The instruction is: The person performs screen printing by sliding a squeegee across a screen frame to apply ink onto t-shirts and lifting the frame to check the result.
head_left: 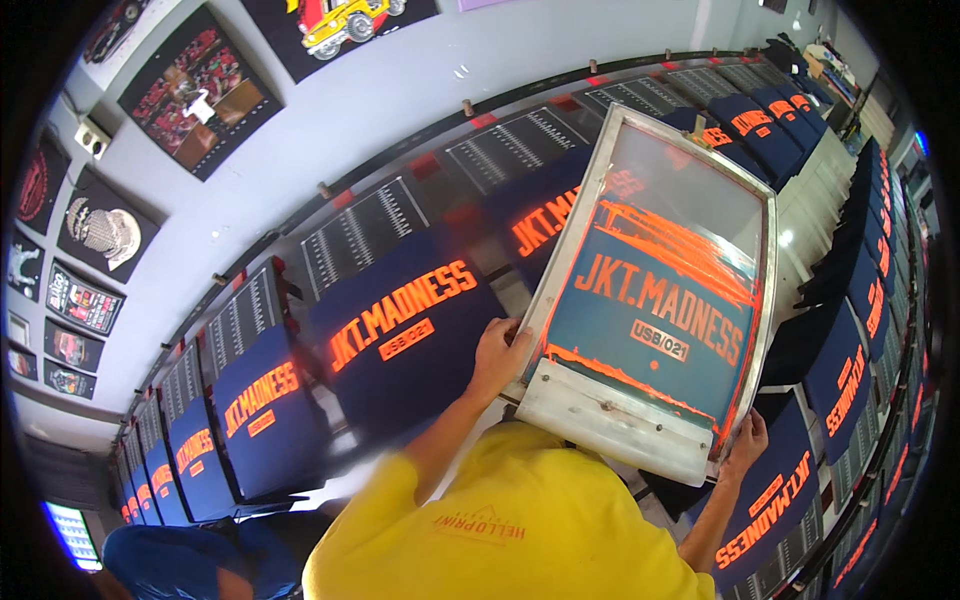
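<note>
My hands hold a screen-printing frame (610,410), a metal rim with a wide plate along its near edge, tilted over the row of pallets. My left hand (500,355) grips its near left corner, with the fingers curled over the rim. At the near right corner, my right hand (745,445) is closed on the other end. Through the mesh shows a blue-green stencil area (610,335) with lettering, smeared above and below with bright orange ink (680,245). Left of the frame lies a navy fabric piece (385,385) printed with orange lettering.
Rows of black pallets (365,235) carry several navy pieces with orange prints, on the left and the right (835,400). A dark rail with pegs (467,107) runs along the wall. Someone in a blue shirt (170,560) is at the lower left. Framed prints (200,95) hang above.
</note>
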Demonstrator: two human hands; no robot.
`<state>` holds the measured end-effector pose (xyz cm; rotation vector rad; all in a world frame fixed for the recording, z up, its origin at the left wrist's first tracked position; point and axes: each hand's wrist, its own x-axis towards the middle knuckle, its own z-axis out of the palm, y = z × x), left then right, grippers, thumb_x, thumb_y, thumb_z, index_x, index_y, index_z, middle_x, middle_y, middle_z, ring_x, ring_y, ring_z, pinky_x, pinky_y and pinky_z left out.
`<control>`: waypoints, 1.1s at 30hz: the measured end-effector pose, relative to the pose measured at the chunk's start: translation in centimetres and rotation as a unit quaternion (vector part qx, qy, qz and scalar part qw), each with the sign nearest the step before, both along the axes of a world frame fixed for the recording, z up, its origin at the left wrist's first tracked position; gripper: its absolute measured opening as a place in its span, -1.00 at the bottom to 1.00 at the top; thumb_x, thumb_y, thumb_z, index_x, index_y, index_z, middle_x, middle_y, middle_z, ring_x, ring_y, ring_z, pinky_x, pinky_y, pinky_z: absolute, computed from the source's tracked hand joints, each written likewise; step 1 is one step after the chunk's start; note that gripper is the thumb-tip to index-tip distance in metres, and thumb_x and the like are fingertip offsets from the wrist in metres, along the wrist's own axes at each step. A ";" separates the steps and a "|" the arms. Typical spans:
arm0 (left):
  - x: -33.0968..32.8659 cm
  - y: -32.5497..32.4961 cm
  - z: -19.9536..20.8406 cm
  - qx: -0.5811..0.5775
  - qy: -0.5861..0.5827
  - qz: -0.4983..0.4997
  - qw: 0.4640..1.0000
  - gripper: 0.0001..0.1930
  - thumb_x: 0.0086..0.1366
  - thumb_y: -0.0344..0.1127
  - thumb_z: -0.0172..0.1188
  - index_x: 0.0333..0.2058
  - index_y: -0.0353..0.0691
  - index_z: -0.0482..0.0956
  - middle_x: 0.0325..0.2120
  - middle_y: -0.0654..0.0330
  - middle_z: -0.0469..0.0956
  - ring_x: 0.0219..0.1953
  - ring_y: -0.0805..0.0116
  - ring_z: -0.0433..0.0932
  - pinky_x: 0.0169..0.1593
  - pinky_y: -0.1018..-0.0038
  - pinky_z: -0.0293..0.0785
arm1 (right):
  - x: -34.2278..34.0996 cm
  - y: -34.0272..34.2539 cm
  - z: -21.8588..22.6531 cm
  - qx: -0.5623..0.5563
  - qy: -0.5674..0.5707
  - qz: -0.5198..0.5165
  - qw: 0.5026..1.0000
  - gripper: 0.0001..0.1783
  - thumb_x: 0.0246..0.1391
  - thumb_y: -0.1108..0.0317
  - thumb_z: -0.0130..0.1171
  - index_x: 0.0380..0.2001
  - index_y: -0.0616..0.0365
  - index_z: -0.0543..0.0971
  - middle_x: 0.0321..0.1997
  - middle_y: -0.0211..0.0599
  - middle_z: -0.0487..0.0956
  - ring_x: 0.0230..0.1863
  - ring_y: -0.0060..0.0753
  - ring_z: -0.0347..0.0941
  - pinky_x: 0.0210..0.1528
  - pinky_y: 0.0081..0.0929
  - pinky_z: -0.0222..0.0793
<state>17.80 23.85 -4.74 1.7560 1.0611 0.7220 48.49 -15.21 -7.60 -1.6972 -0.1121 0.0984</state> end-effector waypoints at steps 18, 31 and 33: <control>0.1 -2.0 -3.3 -0.031 -0.051 0.150 0.987 -0.70 0.27 -0.25 0.20 -0.16 -0.40 0.61 -0.42 0.14 0.46 -0.42 0.35 0.49 -0.28 0.44 0.43 | 13.3 10.8 -3.1 -0.058 -0.032 0.123 0.990 -0.70 0.17 0.46 0.07 -0.09 0.43 0.57 -0.35 -0.32 0.58 -0.39 -0.61 0.42 -0.33 -0.61 0.33; -7.8 -8.6 -5.8 -0.013 0.038 0.432 0.901 -0.69 0.24 -0.28 0.20 -0.19 -0.46 0.61 -0.38 0.03 0.60 -0.33 0.32 0.59 -0.22 0.40 0.48 | 10.6 28.7 -4.5 -0.062 -0.079 0.368 0.924 -0.77 0.12 0.56 0.06 -0.18 0.39 0.59 -0.34 -0.30 0.61 -0.32 -0.58 0.49 -0.22 -0.60 0.40; -8.4 -9.7 -5.5 -0.017 0.060 0.448 0.892 -0.68 0.24 -0.27 0.20 -0.19 -0.48 0.61 -0.36 0.02 0.61 -0.32 0.30 0.59 -0.20 0.39 0.48 | 9.9 29.6 -4.8 -0.063 -0.055 0.393 0.916 -0.77 0.10 0.57 0.04 -0.19 0.43 0.59 -0.31 -0.19 0.62 -0.24 -0.44 0.53 -0.12 -0.52 0.42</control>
